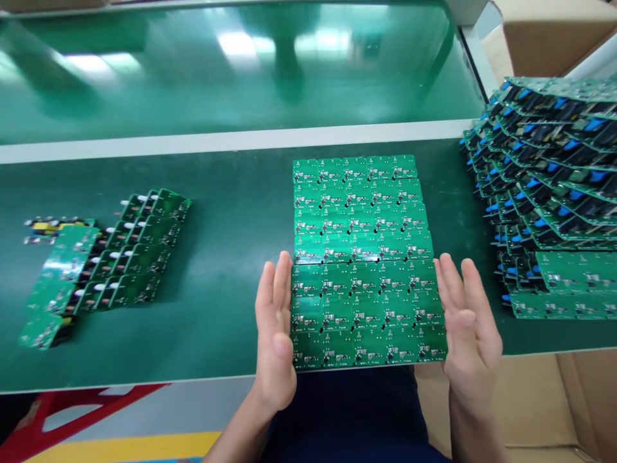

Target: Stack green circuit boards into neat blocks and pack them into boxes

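Rows of green circuit boards (pixel 364 263) lie edge to edge on the green worktop, forming one block with small solder points and parts facing up. My left hand (pixel 276 334) stands along the block's left edge, fingers straight and thumb bent inward, its palm side against the boards. Along the right edge, my right hand (pixel 467 328) is held the same way, fingers stretched out, touching the side of the lower rows. Neither hand is closed around anything. The undersides of the boards are hidden.
At the right rises a tall stack of circuit boards (pixel 554 173) with blue and black components. Further left lies a looser group of boards (pixel 144 251) with white-topped parts. A cardboard box (pixel 559 35) stands at the back right; a red stool (pixel 62 418) is below the front edge.
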A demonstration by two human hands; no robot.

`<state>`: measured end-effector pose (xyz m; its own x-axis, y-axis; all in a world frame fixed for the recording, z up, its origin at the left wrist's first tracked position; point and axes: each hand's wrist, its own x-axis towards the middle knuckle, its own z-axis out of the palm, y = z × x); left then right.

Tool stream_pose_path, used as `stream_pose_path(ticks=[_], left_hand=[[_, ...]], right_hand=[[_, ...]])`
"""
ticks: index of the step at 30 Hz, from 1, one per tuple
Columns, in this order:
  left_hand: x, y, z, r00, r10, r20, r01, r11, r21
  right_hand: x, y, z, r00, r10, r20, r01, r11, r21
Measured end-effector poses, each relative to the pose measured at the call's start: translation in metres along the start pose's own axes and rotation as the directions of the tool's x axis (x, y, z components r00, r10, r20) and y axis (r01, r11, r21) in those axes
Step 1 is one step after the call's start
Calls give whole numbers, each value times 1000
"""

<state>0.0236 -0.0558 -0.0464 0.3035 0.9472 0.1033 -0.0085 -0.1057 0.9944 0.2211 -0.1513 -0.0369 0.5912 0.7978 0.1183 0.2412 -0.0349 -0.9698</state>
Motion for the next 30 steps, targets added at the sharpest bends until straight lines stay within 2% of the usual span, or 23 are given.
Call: stream_pose_path(ticks=[3,6,11,17,20,22,26,30], left_hand=[[-4,3,2,995,98,-19,-98,995,0],[-7,5,4,983,177,-56,-177,984,13],[-10,5,4,983,177,-46,-174,983,56],[-12,2,1,982,184,-35,-183,983,24],[-13,1,1,978,205,-40,-201,976,88],[-13,1,1,975,218,-40,-213,972,103],[-13,1,2,968,249,-34,-248,968,27],[-13,1,1,971,237,-40,-232,968,95]], right_hand=[[-2,0,3,994,-98,-56,99,995,8],[-5,-1,5,979,-165,-118,159,985,-64],[-6,1,1,984,-134,-115,118,983,-138],[-4,4,2,986,-140,-86,134,988,-69],[-4,4,2,987,-137,-80,132,989,-66],[-3,4,2,983,-163,-88,157,985,-68],[-3,6,1,972,-220,-83,217,975,-44],[-4,4,1,985,-150,-88,142,985,-93]])
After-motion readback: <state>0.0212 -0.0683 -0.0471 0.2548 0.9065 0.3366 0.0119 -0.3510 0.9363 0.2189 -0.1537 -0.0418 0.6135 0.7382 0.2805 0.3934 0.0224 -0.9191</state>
